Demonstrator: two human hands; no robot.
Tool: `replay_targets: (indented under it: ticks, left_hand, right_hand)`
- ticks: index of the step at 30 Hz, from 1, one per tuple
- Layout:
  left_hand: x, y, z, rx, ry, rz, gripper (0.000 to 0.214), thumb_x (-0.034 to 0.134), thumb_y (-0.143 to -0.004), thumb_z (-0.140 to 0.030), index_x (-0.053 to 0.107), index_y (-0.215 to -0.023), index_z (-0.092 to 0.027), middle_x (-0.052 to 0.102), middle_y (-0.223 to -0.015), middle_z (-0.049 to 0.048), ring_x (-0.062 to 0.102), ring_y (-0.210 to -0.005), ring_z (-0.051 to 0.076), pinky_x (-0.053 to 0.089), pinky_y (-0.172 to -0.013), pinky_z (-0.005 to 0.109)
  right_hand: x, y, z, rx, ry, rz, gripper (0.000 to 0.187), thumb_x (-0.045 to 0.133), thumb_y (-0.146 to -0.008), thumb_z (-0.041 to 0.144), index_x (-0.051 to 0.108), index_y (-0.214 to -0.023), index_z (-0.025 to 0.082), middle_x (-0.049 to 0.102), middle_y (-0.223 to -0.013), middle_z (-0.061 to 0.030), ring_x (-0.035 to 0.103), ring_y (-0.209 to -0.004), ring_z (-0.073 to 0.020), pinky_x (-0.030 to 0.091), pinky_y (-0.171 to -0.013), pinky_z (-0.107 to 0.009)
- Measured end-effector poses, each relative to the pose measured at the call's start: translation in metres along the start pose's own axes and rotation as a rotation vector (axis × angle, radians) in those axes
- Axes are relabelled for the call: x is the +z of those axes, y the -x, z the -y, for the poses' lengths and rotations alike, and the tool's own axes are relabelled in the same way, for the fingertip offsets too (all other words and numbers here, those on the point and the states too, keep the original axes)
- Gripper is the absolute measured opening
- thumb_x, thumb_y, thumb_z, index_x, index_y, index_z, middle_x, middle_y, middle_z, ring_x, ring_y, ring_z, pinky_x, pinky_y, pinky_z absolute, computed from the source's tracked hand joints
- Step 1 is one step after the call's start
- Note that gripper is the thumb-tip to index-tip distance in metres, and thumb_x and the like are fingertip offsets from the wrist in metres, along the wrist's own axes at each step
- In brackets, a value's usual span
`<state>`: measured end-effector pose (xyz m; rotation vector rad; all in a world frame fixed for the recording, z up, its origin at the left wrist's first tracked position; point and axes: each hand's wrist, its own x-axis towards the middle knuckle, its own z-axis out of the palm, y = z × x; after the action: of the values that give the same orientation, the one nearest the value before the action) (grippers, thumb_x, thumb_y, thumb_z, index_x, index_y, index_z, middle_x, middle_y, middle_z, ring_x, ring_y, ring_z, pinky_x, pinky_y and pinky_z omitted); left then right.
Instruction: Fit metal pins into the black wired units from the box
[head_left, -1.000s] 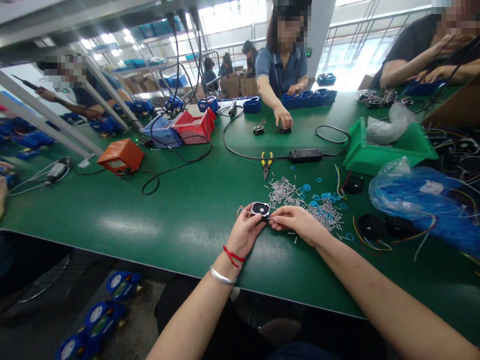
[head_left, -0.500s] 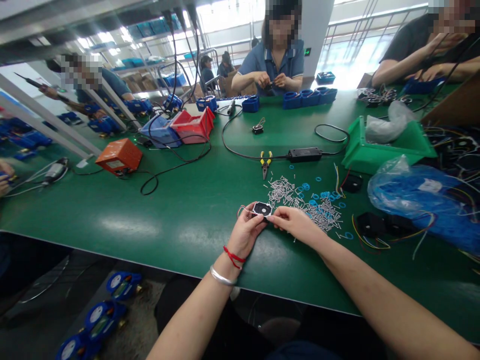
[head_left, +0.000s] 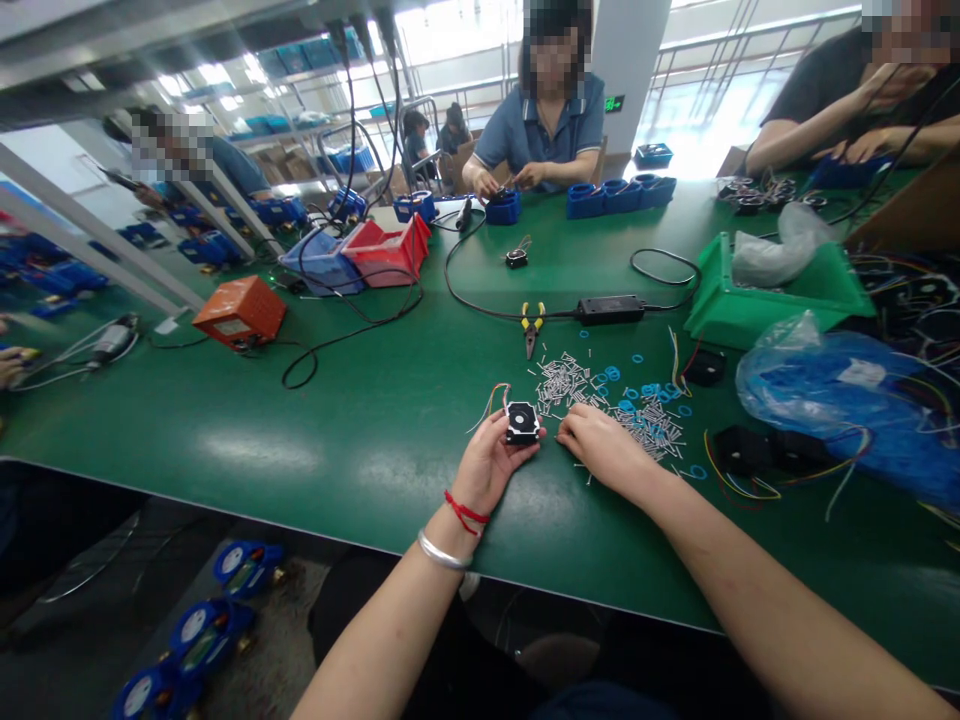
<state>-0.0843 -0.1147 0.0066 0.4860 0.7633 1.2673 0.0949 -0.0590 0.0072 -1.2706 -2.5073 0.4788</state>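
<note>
My left hand (head_left: 491, 455), with a red cord and a silver bangle at the wrist, grips a small square black module (head_left: 522, 424) with white edging, a round centre and thin wires on its left side. Just right of it, my right hand (head_left: 592, 437) is closed in a pinch above the table, apart from the module. Whatever lies between its fingertips is too small or hidden to make out. Loose screws (head_left: 566, 380) are heaped beside and behind this hand, with blue rings (head_left: 649, 392) scattered among them.
Yellow-handled pliers (head_left: 532, 330) lie behind the screws, near a black cable adapter (head_left: 611, 309). To the right are a green bin (head_left: 780, 300), a blue plastic bag (head_left: 832, 385) and wired black modules (head_left: 742, 448). An orange box (head_left: 240, 312) stands left. Across the table, a co-worker handles a blue housing (head_left: 502, 208).
My right hand has drawn away from the module toward the screws. The module now shows more fully in my left hand. The co-worker's hands opposite have lowered to a blue housing.
</note>
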Motion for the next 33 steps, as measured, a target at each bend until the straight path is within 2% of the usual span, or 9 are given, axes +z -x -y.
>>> replay_targets:
  ticks: [2,4,7,9,12,15,20,24,33]
  left_hand:
    - [0.001,0.000,0.000,-0.025,-0.001,0.002,0.035,0.052,-0.081,-0.033,0.052,-0.111,-0.014,0.062,-0.107,0.0140,0.062,-0.092,0.023,0.048,-0.078,0.033]
    - [0.001,0.000,0.000,-0.037,-0.003,0.000,0.037,0.049,-0.082,-0.032,0.051,-0.113,-0.014,0.063,-0.102,0.0131,0.063,-0.084,0.020,0.049,-0.074,0.032]
    - [0.001,0.001,0.000,-0.064,-0.031,0.029,0.041,0.045,-0.081,-0.030,0.049,-0.119,-0.014,0.063,-0.098,0.0107,0.061,-0.069,0.016,0.048,-0.066,0.030]
    - [0.001,0.002,0.000,-0.094,-0.054,0.072,0.043,0.044,-0.082,-0.031,0.050,-0.121,-0.014,0.063,-0.097,0.0102,0.059,-0.064,0.015,0.047,-0.062,0.029]
    - [0.000,0.002,0.003,-0.097,-0.072,0.113,0.041,0.044,-0.083,-0.033,0.053,-0.117,-0.013,0.062,-0.098,0.0109,0.057,-0.069,0.016,0.046,-0.057,0.027]
    - [-0.002,0.001,0.006,-0.084,-0.096,0.099,0.035,0.046,-0.082,-0.034,0.057,-0.107,-0.012,0.062,-0.092,0.0104,0.056,-0.074,0.017,0.044,-0.052,0.024]
    - [0.000,0.002,0.005,-0.101,-0.152,0.135,0.034,0.046,-0.083,-0.038,0.058,-0.101,-0.012,0.063,-0.085,0.0101,0.056,-0.070,0.016,0.039,-0.045,0.020]
    - [0.006,0.005,0.001,-0.109,-0.195,0.172,0.037,0.043,-0.083,-0.042,0.058,-0.098,-0.011,0.064,-0.078,0.0106,0.055,-0.063,0.015,0.033,-0.042,0.019]
    - [0.007,0.005,0.002,-0.079,-0.275,0.114,0.037,0.043,-0.083,-0.044,0.058,-0.094,-0.012,0.062,-0.072,0.0068,0.049,-0.055,0.010,0.027,-0.039,0.018]
  right_hand:
    - [-0.009,0.000,0.002,0.035,-0.140,-0.031,0.013,0.048,-0.087,0.021,0.058,-0.079,0.017,0.058,-0.086,-0.0066,0.055,-0.085,-0.0190,0.042,-0.078,-0.032]
    - [-0.021,0.000,0.005,0.090,-0.370,-0.033,0.015,0.043,-0.089,0.025,0.055,-0.083,0.018,0.060,-0.083,-0.0044,0.057,-0.079,-0.0167,0.044,-0.073,-0.031]
    - [-0.036,0.002,0.010,0.129,-0.758,0.046,0.018,0.042,-0.089,0.033,0.053,-0.090,0.018,0.061,-0.077,-0.0015,0.058,-0.067,-0.0129,0.045,-0.063,-0.027]
    - [-0.039,0.004,0.011,0.117,-0.897,0.108,0.021,0.049,-0.086,0.037,0.054,-0.089,0.018,0.060,-0.074,-0.0003,0.056,-0.063,-0.0112,0.044,-0.061,-0.025]
    - [-0.038,0.004,0.011,0.105,-0.983,0.219,0.023,0.055,-0.081,0.037,0.059,-0.088,0.016,0.059,-0.074,-0.0006,0.055,-0.064,-0.0107,0.043,-0.062,-0.024]
    - [-0.033,0.002,0.010,0.130,-1.052,0.293,0.024,0.056,-0.080,0.035,0.060,-0.093,0.015,0.061,-0.075,-0.0020,0.056,-0.067,-0.0115,0.043,-0.063,-0.025]
    - [-0.029,0.001,0.014,0.179,-1.111,0.232,0.026,0.055,-0.081,0.035,0.062,-0.094,0.014,0.059,-0.068,-0.0014,0.054,-0.063,-0.0109,0.040,-0.056,-0.023]
    - [-0.024,0.001,0.015,0.151,-1.189,0.242,0.027,0.058,-0.079,0.034,0.064,-0.096,0.013,0.059,-0.068,-0.0013,0.053,-0.060,-0.0092,0.037,-0.052,-0.020]
    - [-0.024,0.001,0.020,0.197,-1.272,0.286,0.027,0.061,-0.076,0.033,0.065,-0.092,0.011,0.061,-0.069,-0.0019,0.054,-0.060,-0.0081,0.037,-0.051,-0.019]
